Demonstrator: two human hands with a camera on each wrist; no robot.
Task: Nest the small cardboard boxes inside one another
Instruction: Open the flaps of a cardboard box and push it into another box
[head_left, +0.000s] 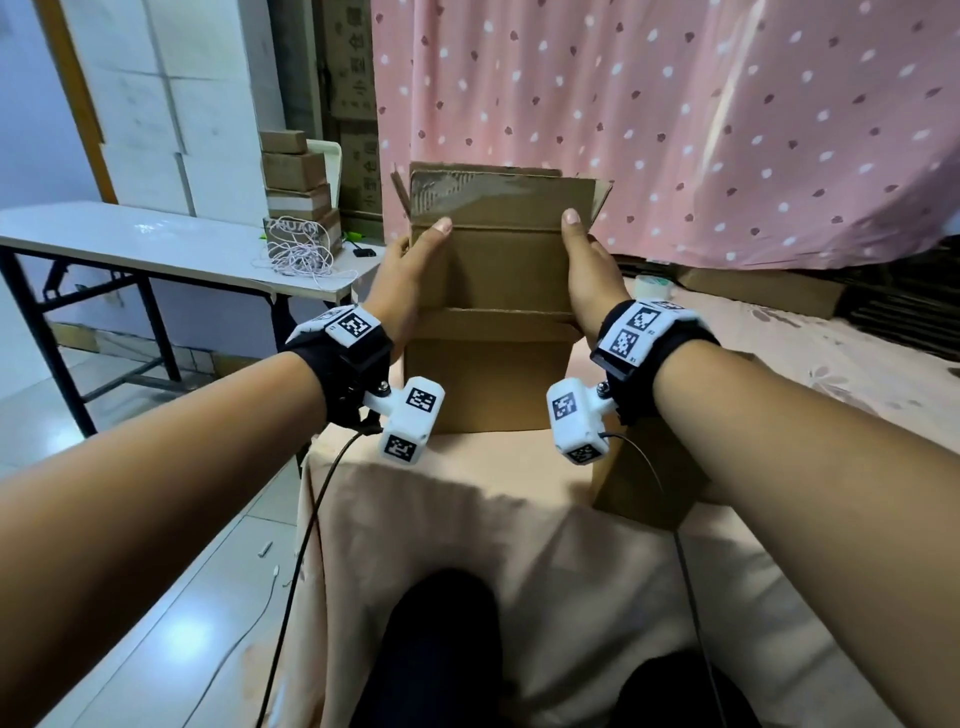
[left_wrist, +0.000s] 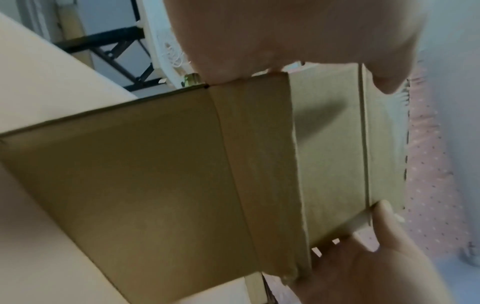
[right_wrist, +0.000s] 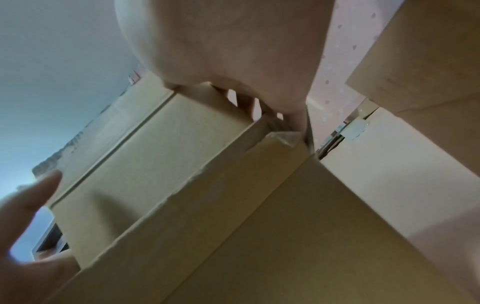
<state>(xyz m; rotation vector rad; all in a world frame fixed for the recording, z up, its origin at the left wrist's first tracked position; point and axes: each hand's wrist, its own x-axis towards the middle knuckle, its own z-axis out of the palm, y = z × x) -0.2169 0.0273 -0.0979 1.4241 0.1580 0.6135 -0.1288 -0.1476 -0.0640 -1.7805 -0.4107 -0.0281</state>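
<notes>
An open-topped brown cardboard box (head_left: 501, 260) is held upright, its lower part sunk into a wider cardboard box (head_left: 488, 387) that stands on the peach cloth (head_left: 467, 519). My left hand (head_left: 415, 265) grips its left side and my right hand (head_left: 589, 265) grips its right side, each with the thumb on the near face. The left wrist view shows the inner box (left_wrist: 330, 144) rising out of the outer box (left_wrist: 130, 174). Both show in the right wrist view too: inner box (right_wrist: 155, 154), outer box (right_wrist: 285, 226).
Another cardboard box (head_left: 649, 483) sits on the cloth under my right wrist. A white folding table (head_left: 130, 234) at the left carries a coil of cord (head_left: 301, 254) and stacked small boxes (head_left: 296, 176). A pink dotted curtain (head_left: 675, 130) hangs behind, with a tape roll (head_left: 654, 283) below it.
</notes>
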